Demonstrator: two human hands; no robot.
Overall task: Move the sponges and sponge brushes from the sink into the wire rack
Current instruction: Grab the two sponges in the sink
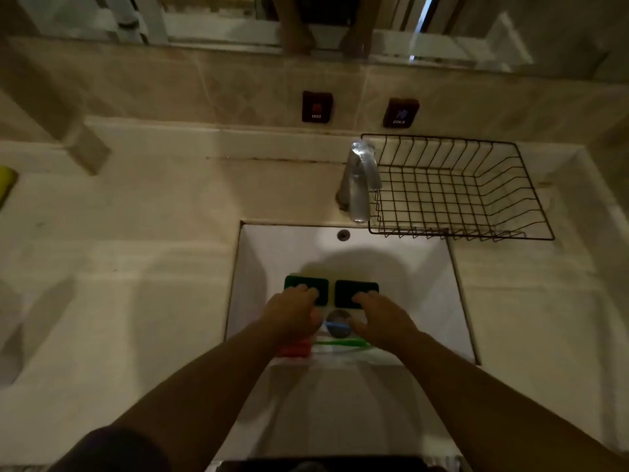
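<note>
Two green-topped sponges lie side by side in the white sink (425, 301). My left hand (292, 311) rests its fingers on the left sponge (303, 284). My right hand (377, 318) rests its fingers on the right sponge (354, 291). Whether either hand grips its sponge is unclear. A green-handled sponge brush (340, 343) lies across the sink near the drain (338, 323), with a blue piece over the drain. A red sponge (296, 349) peeks out under my left wrist. The black wire rack (456, 189) stands on the counter at the back right, with nothing in it.
A chrome faucet (359, 182) stands between the sink and the rack's left side. Hot and cold signs hang on the tiled wall behind. A yellow object (6, 183) lies at the far left counter edge. A mirror runs along the top.
</note>
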